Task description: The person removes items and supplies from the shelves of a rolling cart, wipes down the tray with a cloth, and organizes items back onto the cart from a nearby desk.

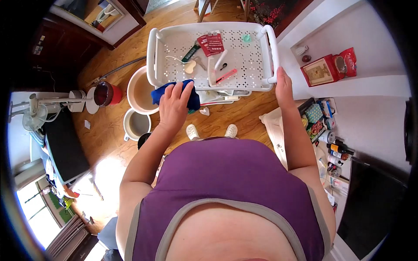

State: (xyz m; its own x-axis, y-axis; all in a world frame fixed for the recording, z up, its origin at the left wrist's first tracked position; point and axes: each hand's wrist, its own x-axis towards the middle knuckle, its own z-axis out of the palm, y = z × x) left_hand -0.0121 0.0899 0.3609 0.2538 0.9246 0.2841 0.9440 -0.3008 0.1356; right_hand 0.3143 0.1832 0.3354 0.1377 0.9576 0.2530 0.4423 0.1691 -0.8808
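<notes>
My left hand [175, 104] is closed over a bunched blue cloth [193, 102] at the front left rim of a white rolling cart [174, 35]. My right hand [284, 90] grips the cart's front right corner by the handle; its thumb is hidden. On the perforated top tray lie red packets [214, 42], a dark green packet [190, 52], a white comb [212, 71], a pink slim tool [226, 75], a cream-coloured piece [190, 67] and a small green item [247, 38]. Part of a lower shelf [237, 93] shows beneath, holding items I cannot make out.
Two pale buckets, a larger one [130, 93] and a smaller one [131, 132], stand left of the cart. A red bucket [116, 94] is farther left. Bottles [339, 148] and packages line the right wall. A crumpled tissue [204, 112] lies on the wooden floor near my feet.
</notes>
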